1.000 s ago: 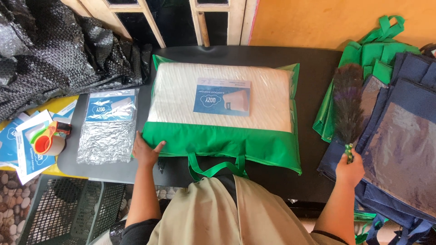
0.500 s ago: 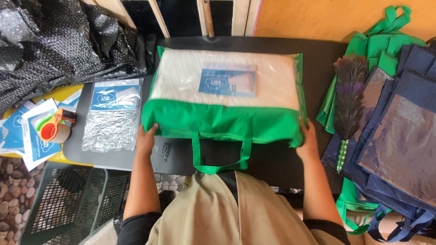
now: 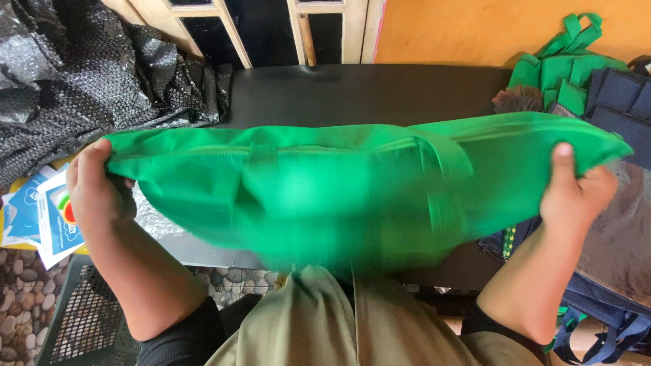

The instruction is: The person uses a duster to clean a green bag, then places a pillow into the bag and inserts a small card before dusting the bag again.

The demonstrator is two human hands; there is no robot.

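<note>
Head view: you are holding the green bag [image 3: 352, 183] up off the black table [image 3: 366, 95], its long axis running straight from your left hand [image 3: 98, 186] across to your right hand [image 3: 576, 193], its broad green side facing you, blurred. Your left hand is closing around its left end; your right is pinching the right corner, thumb on top. Beyond your right hand, a feather duster [image 3: 519, 102] is peeking out; navy bags [image 3: 620, 122] are lying beside it. Behind your left, black mesh sheeting [image 3: 74, 74] is lying heaped.
</note>
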